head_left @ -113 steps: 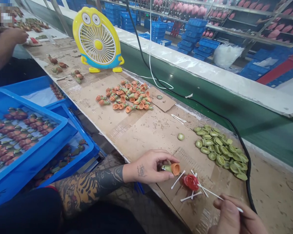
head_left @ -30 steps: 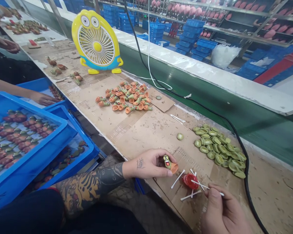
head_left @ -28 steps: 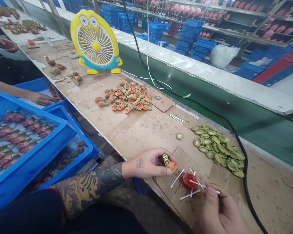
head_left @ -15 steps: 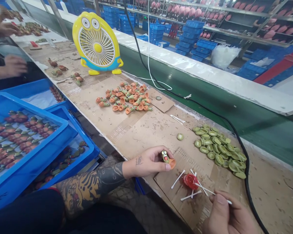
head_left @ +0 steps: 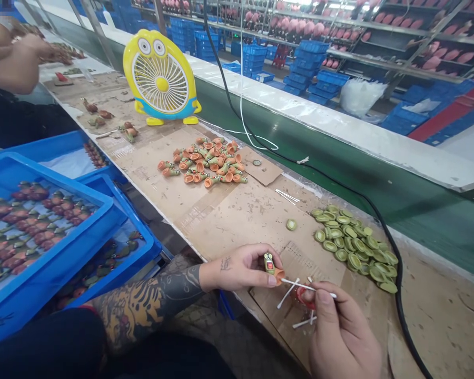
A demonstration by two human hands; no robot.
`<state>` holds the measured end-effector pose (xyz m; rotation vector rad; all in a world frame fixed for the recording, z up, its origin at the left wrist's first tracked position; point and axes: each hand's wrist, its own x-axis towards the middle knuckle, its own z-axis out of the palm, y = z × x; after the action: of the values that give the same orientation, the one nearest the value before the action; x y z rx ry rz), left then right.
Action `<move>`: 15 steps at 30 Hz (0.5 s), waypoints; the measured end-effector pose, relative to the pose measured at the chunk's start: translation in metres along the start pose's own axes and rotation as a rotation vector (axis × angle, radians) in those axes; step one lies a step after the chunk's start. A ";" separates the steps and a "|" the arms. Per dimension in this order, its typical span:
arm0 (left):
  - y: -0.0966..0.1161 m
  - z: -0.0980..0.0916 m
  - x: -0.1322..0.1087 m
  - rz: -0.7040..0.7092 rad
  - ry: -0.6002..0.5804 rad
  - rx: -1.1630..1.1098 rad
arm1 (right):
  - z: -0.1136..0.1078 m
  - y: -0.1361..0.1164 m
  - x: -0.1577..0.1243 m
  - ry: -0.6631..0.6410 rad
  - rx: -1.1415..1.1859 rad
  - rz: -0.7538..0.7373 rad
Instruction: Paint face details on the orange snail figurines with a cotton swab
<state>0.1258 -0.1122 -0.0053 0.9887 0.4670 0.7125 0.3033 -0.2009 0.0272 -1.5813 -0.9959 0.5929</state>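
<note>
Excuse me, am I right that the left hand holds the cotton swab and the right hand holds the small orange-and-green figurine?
No, the hands are swapped: the head view shows the left hand holding the small orange-and-green figurine and the right hand holding the cotton swab.

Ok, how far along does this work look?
Looks done: the blue crate holds rows of red-and-green figures. In hand: the left hand holds an orange figure with a red mouth, and the right hand aims a cotton swab at it. Left: a pile of orange pieces and a heap of green discs.
</note>
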 end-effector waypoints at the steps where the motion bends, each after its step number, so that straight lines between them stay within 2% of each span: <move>1: 0.000 0.000 0.000 -0.005 0.000 -0.008 | 0.000 0.001 0.001 -0.010 -0.026 -0.017; 9: 0.005 0.000 -0.001 -0.040 -0.017 0.006 | -0.006 0.013 0.000 -0.019 -0.133 -0.116; 15: 0.005 -0.003 -0.002 -0.071 -0.047 0.025 | -0.003 0.013 -0.005 -0.034 -0.092 -0.160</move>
<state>0.1210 -0.1095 -0.0020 1.0055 0.4685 0.6192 0.3068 -0.2067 0.0144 -1.5582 -1.1775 0.4704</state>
